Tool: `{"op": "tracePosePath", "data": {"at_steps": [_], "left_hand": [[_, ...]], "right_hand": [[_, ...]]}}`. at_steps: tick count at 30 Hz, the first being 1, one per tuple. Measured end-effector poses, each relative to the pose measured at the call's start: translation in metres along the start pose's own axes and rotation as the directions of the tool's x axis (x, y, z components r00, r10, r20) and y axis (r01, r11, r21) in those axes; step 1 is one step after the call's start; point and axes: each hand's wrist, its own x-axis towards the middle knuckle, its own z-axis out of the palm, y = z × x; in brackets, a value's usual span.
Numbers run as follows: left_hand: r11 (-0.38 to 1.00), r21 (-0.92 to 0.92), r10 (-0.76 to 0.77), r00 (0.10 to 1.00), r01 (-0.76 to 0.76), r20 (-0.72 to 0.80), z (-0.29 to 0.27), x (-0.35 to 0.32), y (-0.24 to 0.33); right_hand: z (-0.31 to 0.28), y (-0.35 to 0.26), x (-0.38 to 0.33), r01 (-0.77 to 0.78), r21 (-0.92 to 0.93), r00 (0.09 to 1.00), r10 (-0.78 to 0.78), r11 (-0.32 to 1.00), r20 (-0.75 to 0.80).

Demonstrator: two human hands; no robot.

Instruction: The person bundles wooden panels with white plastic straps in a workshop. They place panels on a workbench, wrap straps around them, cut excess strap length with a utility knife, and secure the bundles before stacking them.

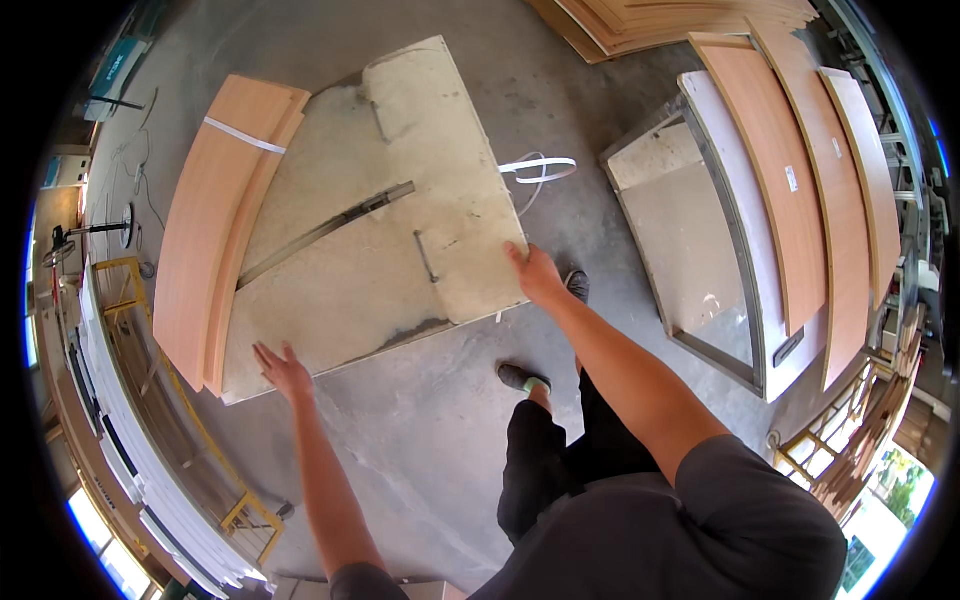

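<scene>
A large, worn, cream-coloured board [345, 310] lies in front of me, with a long slot and two thin metal handles on its face. My right hand [538, 275] has its fingers closed over the board's right edge. My left hand [287, 376] is open with fingers spread, close to the board's near left corner; I cannot tell whether it touches. Along the left end rests a stack of wood-coloured panels [210, 220], bound with a white strap [245, 136]. A loop of white strapping band [540, 165] sticks out past the board's right edge.
To the right, a metal-edged frame [715, 345] stands with several wood-toned panels [765, 180] leaning beside it. More sheets [680, 20] lie at the far side. A yellow metal rack [205, 430] and long white boards [165, 500] line the left. My shoes [522, 377] are on the concrete floor.
</scene>
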Motion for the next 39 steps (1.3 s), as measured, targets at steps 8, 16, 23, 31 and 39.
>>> {"op": "tracePosePath", "data": {"at_steps": [8,16,23,31,39], "left_hand": [[0.923,-0.205,0.366,0.906,-0.325,0.211,-0.001,-0.197,0.184],[0.975,-0.007,0.007,-0.003,-0.223,1.000,-0.035,-0.444,0.191],[0.945,-0.282,0.324,-0.391,0.163,0.861,-0.103,-0.424,0.223],[0.827,-0.559,0.458,0.647,-0.060,0.610,-0.064,-0.288,0.278],[0.898,-0.174,0.339,0.887,-0.405,-0.314,0.063,-0.146,0.227]], "right_hand": [[-0.030,0.040,-0.061,0.195,0.125,0.901,-0.228,0.973,0.370],[-0.230,0.166,-0.203,0.230,-0.926,0.512,0.772,0.301,0.378],[-0.305,0.120,-0.224,-0.035,-0.655,0.067,0.656,0.755,0.752],[-0.258,0.095,-0.165,-0.025,-0.432,-0.155,0.424,0.901,0.892],[-0.079,0.010,0.154,0.750,-0.560,0.420,-0.907,0.353,-0.009]]}}
